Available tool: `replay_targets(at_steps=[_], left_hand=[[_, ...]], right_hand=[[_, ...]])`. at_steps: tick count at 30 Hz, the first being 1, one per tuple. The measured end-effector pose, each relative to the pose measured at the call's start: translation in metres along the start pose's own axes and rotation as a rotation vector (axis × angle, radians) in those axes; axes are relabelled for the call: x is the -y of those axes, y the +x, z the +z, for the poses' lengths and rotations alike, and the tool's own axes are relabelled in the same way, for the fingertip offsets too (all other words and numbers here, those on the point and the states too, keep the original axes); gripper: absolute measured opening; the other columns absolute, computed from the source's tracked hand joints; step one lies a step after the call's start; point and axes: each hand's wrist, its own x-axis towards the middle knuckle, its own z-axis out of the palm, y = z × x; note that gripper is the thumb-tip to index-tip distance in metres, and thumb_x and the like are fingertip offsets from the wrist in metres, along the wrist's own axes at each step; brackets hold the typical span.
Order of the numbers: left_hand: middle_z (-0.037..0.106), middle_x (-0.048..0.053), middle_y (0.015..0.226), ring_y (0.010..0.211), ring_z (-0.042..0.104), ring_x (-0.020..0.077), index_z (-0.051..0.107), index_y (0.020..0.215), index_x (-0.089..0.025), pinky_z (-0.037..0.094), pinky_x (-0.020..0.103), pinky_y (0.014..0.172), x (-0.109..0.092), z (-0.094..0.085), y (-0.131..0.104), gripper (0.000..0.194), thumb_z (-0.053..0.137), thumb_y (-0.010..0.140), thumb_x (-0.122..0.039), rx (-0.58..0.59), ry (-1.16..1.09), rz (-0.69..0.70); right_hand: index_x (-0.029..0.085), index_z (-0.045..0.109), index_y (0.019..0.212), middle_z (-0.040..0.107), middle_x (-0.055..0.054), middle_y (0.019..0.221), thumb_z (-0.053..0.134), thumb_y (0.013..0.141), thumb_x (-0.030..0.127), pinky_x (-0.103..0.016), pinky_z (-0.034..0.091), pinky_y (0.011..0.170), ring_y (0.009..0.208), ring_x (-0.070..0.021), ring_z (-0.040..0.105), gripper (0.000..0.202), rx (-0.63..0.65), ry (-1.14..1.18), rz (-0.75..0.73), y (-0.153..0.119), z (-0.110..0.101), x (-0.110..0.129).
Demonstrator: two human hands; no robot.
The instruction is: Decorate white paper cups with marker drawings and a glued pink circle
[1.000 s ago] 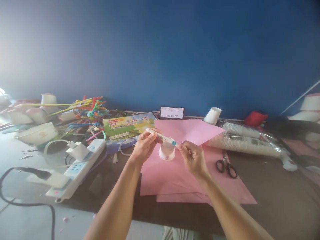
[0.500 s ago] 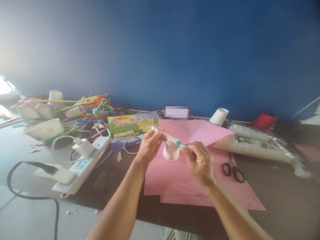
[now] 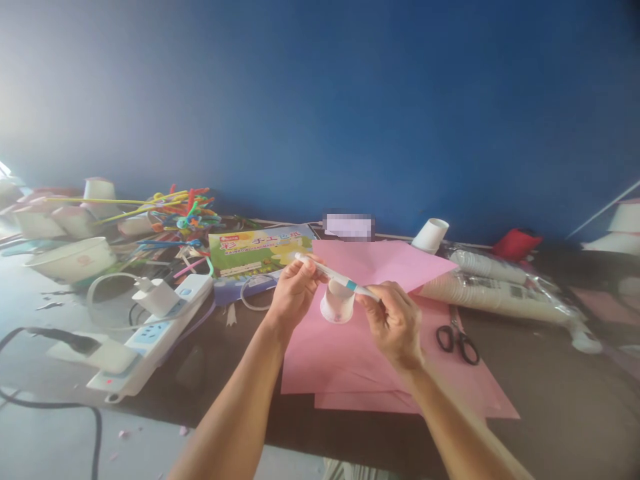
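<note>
A white pen with a teal band (image 3: 334,275) is held between both hands, slanting down to the right. My left hand (image 3: 295,290) pinches its upper left end. The lower right end is gripped by the fingers of my right hand (image 3: 393,317). Just below the pen, a white paper cup (image 3: 336,308) stands on pink paper sheets (image 3: 350,360), partly hidden by the pen. Black-handled scissors (image 3: 457,343) lie on the sheets to the right of my right hand.
A power strip (image 3: 150,340) with plugs and cables lies left, near a bowl (image 3: 75,259) and colourful pipe cleaners (image 3: 187,210). A colour-paper packet (image 3: 255,257) is behind my left hand. Wrapped paper cups (image 3: 495,293) and a tilted cup (image 3: 431,235) lie at right.
The view has turned slightly right, so the table items appear shifted left. Both hands still hold the pen in nearly the same pose.
</note>
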Motion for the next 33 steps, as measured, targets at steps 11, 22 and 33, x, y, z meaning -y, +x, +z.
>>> replay_targets(at_steps=[11, 22, 33], left_hand=[[0.06, 0.0, 0.071, 0.059, 0.054, 0.0061, 0.069, 0.077, -0.014, 0.045, 0.02, 0.062, 0.0, 0.007, 0.0, 0.018, 0.074, 0.072, -0.03, -0.032, -0.015, 0.012], [0.061, 0.002, 0.071, 0.068, 0.056, 0.0107, 0.068, 0.094, -0.016, 0.042, 0.024, 0.071, -0.002, 0.012, -0.009, 0.027, 0.068, 0.077, -0.038, 0.112, 0.05, -0.058], [0.059, 0.001, 0.073, 0.069, 0.052, 0.0099, 0.068, 0.085, -0.019, 0.039, 0.025, 0.073, -0.006, 0.011, -0.009, 0.014, 0.067, 0.079, -0.032, 0.091, 0.173, 0.004]], right_hand=[[0.017, 0.06, 0.087, 0.061, -0.003, 0.072, 0.056, 0.088, 0.021, -0.025, 0.039, 0.061, 0.065, -0.0137, 0.051, 0.006, -0.011, 0.051, 0.016, -0.002, -0.001, -0.002], [0.019, 0.057, 0.077, 0.055, 0.003, 0.062, 0.053, 0.089, 0.027, -0.019, 0.036, 0.05, 0.052, -0.0085, 0.047, 0.015, -0.059, 0.11, 0.249, -0.007, 0.001, -0.01], [0.018, 0.047, 0.057, 0.041, 0.002, 0.052, 0.035, 0.095, 0.039, -0.023, 0.031, 0.048, 0.05, -0.0097, 0.04, 0.045, 0.173, 0.339, 0.37, -0.006, -0.004, -0.006]])
